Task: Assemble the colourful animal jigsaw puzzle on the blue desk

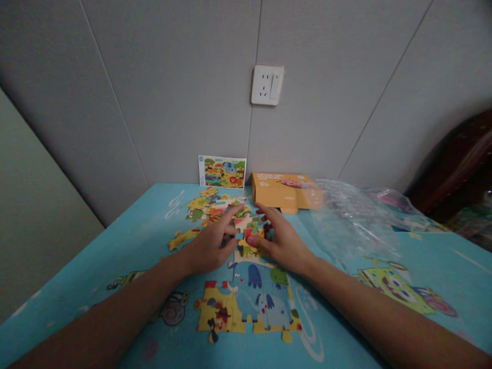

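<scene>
My left hand [211,245] reaches over the loose puzzle pieces [203,204], its index finger stretched forward and the other fingers slightly bent. Nothing shows between its fingers. My right hand [284,241] is opposite, fingers apart, with the thumb tip on a red and yellow puzzle piece [248,250]. Some of its fingers are partly hidden. Nearer to me lies a joined section of puzzle [263,297] with blue elephants and a green tree. A yellow joined part [219,310] is attached at its left. More pieces lie between and beyond both hands.
A picture card [223,172] of the animal scene leans on the wall. Right of it is an orange puzzle box [274,193], with clear plastic wrapping [353,220] spread beside it. A blue cartoon-print cloth [146,225] covers the table. The wall carries a socket [267,85].
</scene>
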{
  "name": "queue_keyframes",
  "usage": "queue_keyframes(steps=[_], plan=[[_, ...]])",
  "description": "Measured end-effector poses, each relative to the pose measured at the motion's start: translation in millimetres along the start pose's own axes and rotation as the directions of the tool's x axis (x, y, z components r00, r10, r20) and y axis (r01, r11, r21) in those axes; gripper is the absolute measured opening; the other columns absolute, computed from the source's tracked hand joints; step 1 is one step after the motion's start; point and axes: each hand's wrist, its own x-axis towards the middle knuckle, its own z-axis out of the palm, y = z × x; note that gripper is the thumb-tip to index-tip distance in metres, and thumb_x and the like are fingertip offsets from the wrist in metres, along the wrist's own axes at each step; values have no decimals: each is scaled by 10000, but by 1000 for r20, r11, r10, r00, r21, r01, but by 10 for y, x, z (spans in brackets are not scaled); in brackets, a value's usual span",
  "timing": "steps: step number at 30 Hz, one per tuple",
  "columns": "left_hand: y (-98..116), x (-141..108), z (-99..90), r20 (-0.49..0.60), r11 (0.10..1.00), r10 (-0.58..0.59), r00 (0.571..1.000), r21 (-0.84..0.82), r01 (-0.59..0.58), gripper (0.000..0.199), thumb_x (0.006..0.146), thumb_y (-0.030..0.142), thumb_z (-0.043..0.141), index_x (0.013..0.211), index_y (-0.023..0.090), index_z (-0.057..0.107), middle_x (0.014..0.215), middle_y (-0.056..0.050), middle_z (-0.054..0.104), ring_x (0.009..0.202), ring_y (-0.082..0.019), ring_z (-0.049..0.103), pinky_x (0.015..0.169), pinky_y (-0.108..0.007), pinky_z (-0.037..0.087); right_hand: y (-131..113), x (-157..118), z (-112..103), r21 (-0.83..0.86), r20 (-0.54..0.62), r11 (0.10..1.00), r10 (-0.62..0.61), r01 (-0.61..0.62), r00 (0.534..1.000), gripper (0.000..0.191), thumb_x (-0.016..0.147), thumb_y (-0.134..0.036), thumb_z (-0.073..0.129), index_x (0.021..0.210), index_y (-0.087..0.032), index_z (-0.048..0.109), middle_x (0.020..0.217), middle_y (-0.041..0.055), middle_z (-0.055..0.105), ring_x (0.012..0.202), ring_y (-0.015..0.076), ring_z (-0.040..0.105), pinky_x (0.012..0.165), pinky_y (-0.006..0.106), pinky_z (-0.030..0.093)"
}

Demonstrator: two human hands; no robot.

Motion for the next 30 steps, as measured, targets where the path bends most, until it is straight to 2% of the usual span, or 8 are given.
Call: queue_keyframes(steps=[4,10,14,16,19,22,25,30], plan=[[-23,3,-1,38,1000,18,999,-25,-18,673,870,182,449,1480,142,169,790,-28,692,887,-200,630,907,-359,424,-26,-16,-14,20,82,1000,2,-4,997,188,840,-326,598,952,-178,627,736,3,621,636,141,539,606,253,430],[-195,71,-32,-255,990,-71,964,97,99,439,871,150,401,1308,152,443,1022,-71,686,1036,-209,587,963,-385,419,76,49,-122,-133,-366,991,-30,-20,930,199,894,-377,525,860,-185,565,751,30,627,660,155,548,607,242,390],[-334,105,-164,-385,876,-120,915,393,280,432,771,55,381,1150,104,584,1031,-111,656,996,-245,570,939,-388,427,223,94,-131,-330,-154,938,59,-108,986,147,912,-285,484,950,-162,556,815,82,666,740,200,600,620,256,381],[-366,108,-247,-361,768,-139,922,549,330,447,738,51,393,1127,88,611,1049,-138,641,1006,-272,562,937,-396,420,261,97,-111,-388,-65,913,114,-131,991,206,899,-243,495,1077,-148,539,878,104,687,778,220,622,632,262,384],[-365,86,-365,-326,614,-257,910,672,414,391,801,140,394,1111,93,628,1009,-158,639,974,-289,585,898,-399,437,256,89,-102,-375,-119,912,130,-166,984,335,900,-257,497,1219,-155,484,961,116,694,826,233,640,660,270,400],[-335,20,-456,-272,509,-480,834,688,517,487,865,469,381,1032,100,651,962,-196,638,900,-326,617,778,-420,474,212,86,-122,-329,-183,926,130,-185,974,332,913,-316,483,1200,-154,519,910,112,697,795,234,642,650,276,406],[-310,-63,-498,-163,490,-622,766,683,542,761,709,768,416,1007,107,648,987,-227,624,888,-357,621,721,-420,479,192,100,-129,-315,-151,923,182,-222,972,319,926,-348,459,1133,-138,580,878,112,693,780,225,632,653,274,407],[-285,-106,-483,-48,535,-663,747,667,518,805,591,752,568,1076,111,604,1108,-228,583,925,-344,608,739,-389,474,310,129,-75,-479,-115,835,246,-271,962,346,891,-388,521,1051,-112,654,973,161,631,956,265,571,827,318,409]])
